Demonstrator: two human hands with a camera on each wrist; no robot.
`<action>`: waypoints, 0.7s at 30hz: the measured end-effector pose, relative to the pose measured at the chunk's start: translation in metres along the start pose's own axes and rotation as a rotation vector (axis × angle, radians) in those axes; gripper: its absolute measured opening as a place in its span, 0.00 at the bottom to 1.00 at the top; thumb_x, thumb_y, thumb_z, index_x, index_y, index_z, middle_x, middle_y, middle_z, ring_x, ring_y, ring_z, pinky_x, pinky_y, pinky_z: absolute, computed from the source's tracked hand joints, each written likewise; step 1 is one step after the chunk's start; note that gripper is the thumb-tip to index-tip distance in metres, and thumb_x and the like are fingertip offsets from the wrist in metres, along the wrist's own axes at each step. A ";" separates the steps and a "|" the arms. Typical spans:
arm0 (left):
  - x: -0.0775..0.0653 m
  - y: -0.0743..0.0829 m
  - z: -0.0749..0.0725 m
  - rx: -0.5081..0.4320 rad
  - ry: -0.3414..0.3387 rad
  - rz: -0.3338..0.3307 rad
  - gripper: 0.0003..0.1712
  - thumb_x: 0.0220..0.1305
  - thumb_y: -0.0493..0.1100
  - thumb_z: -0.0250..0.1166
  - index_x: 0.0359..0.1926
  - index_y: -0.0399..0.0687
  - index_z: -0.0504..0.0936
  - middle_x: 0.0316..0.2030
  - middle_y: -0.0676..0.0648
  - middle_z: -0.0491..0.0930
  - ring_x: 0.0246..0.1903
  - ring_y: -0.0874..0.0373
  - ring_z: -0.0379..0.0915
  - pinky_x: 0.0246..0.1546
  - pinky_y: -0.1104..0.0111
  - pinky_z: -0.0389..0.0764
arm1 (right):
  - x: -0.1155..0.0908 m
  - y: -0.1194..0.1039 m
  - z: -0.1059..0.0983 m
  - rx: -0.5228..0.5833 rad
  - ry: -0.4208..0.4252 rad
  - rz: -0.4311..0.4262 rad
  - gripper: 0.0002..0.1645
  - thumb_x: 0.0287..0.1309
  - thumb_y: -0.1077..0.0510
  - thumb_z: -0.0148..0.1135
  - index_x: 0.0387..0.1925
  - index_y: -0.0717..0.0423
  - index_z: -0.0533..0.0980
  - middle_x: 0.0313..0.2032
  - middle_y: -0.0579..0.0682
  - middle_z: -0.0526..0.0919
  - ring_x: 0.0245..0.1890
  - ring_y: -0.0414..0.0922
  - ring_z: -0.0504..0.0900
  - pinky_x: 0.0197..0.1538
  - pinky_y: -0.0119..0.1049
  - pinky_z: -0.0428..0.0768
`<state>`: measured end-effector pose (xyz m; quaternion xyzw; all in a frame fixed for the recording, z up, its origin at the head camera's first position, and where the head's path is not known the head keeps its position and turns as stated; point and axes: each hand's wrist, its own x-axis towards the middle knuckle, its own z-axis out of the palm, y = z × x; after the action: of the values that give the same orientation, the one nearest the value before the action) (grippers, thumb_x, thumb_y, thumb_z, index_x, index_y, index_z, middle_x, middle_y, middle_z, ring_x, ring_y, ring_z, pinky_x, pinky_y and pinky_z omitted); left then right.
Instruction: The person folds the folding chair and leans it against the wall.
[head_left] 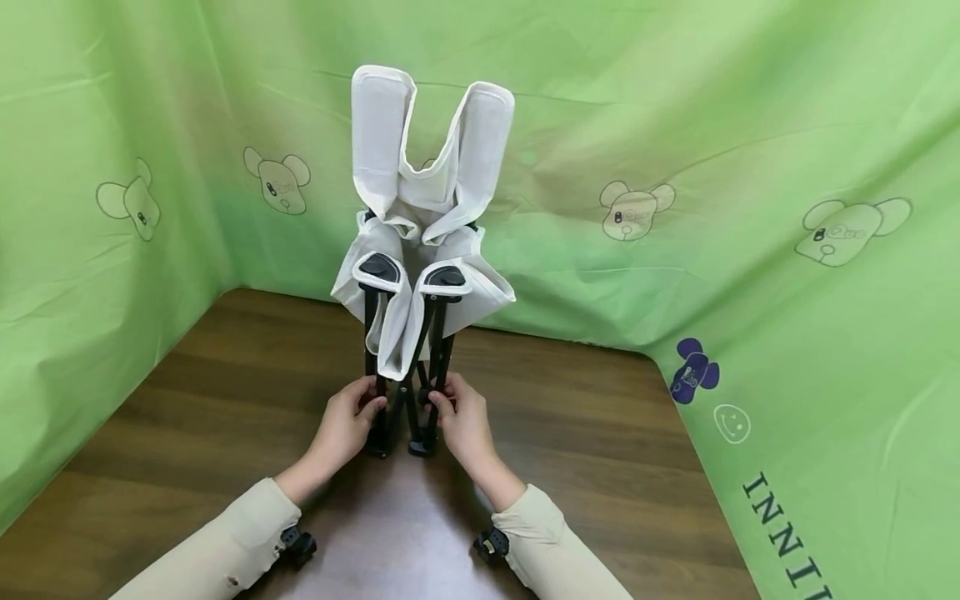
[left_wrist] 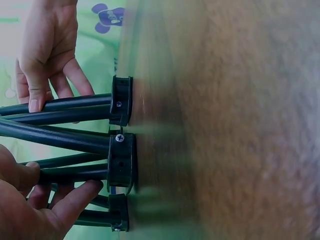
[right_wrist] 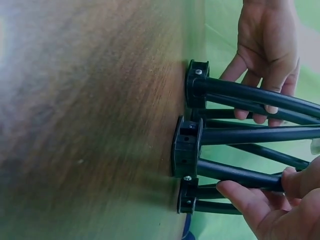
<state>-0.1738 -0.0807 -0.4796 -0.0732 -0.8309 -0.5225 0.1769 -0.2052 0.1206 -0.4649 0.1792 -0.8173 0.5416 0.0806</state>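
Observation:
A folding chair (head_left: pixel 378 125) with white fabric and black tube legs stands upright on the table, folded narrow. Its fabric sags in folds between two tall back sleeves and two black front caps (head_left: pixel 447 276). Low on the left side, my left hand (head_left: pixel 347 423) pinches a leg tube between thumb and fingers. Opposite it, my right hand (head_left: pixel 465 423) holds a tube on the right side in the same way. The left wrist view shows a black plastic foot (left_wrist: pixel 121 160) at the tabletop. Crossed tubes (right_wrist: pixel 250 134) run between the hands in the right wrist view.
The brown wooden table (head_left: pixel 585 467) has a green cloth screen (head_left: pixel 555 183) printed with mouse heads at its back and sides. A small black device (head_left: pixel 298 546) is strapped at the left wrist, another (head_left: pixel 491 544) at the right.

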 end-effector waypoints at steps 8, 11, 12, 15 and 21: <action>0.000 0.001 0.001 -0.023 -0.025 -0.053 0.09 0.68 0.29 0.65 0.48 0.35 0.82 0.34 0.44 0.84 0.29 0.56 0.77 0.28 0.72 0.78 | 0.001 0.002 0.001 -0.028 0.023 0.003 0.06 0.69 0.66 0.63 0.46 0.60 0.80 0.34 0.57 0.87 0.29 0.56 0.88 0.24 0.29 0.80; 0.002 0.001 0.001 -0.030 -0.021 -0.051 0.09 0.69 0.29 0.64 0.48 0.36 0.82 0.34 0.43 0.84 0.29 0.52 0.78 0.27 0.72 0.78 | 0.002 0.001 0.001 -0.015 0.036 0.009 0.07 0.68 0.65 0.64 0.46 0.59 0.80 0.34 0.56 0.87 0.29 0.57 0.88 0.24 0.28 0.81; 0.003 0.001 0.001 -0.031 -0.017 -0.052 0.09 0.69 0.29 0.64 0.48 0.36 0.82 0.34 0.42 0.84 0.30 0.50 0.79 0.27 0.72 0.78 | 0.003 0.000 0.002 -0.008 0.039 0.008 0.07 0.68 0.65 0.64 0.47 0.60 0.80 0.34 0.56 0.87 0.30 0.57 0.88 0.24 0.29 0.81; 0.003 0.001 0.000 -0.030 -0.003 -0.055 0.08 0.69 0.29 0.64 0.48 0.35 0.82 0.34 0.41 0.84 0.31 0.46 0.80 0.27 0.72 0.79 | 0.004 0.000 0.002 0.006 0.034 0.017 0.09 0.69 0.64 0.64 0.48 0.61 0.80 0.35 0.55 0.86 0.31 0.58 0.88 0.24 0.28 0.80; 0.002 0.002 0.003 0.005 0.015 -0.050 0.07 0.68 0.29 0.65 0.46 0.37 0.83 0.33 0.43 0.83 0.29 0.50 0.80 0.27 0.71 0.80 | 0.002 0.003 0.000 0.039 -0.007 0.027 0.10 0.68 0.68 0.63 0.50 0.61 0.80 0.37 0.59 0.86 0.35 0.60 0.89 0.25 0.27 0.80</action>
<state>-0.1754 -0.0772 -0.4781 -0.0478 -0.8325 -0.5251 0.1702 -0.2082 0.1213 -0.4665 0.1716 -0.8091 0.5580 0.0671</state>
